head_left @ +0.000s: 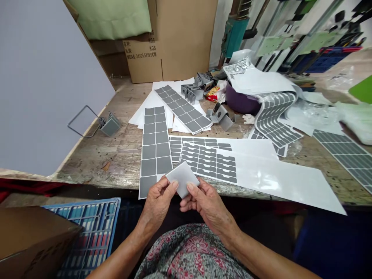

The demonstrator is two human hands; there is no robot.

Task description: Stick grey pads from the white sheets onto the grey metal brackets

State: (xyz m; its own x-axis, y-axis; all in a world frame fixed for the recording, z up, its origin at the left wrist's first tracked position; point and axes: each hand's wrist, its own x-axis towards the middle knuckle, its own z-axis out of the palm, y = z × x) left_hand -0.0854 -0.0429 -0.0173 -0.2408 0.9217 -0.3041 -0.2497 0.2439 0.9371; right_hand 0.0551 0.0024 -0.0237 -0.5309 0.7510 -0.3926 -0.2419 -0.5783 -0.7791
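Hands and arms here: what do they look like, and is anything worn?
The left hand and right hand are human hands without gloves; the forearms show no sleeves or watch. The clothing below is grey-patterned with pink flowers.

Bright glare on white sheet (290, 182)

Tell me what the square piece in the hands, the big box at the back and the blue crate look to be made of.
Square piece: probably metal, satin pale grey, going by its soft sheen; plastic isn't ruled out.
Big box: matt brown cardboard, shown by its plain brown panels and printed weight marks.
Blue crate: likely moulded plastic, judging by its open lattice.
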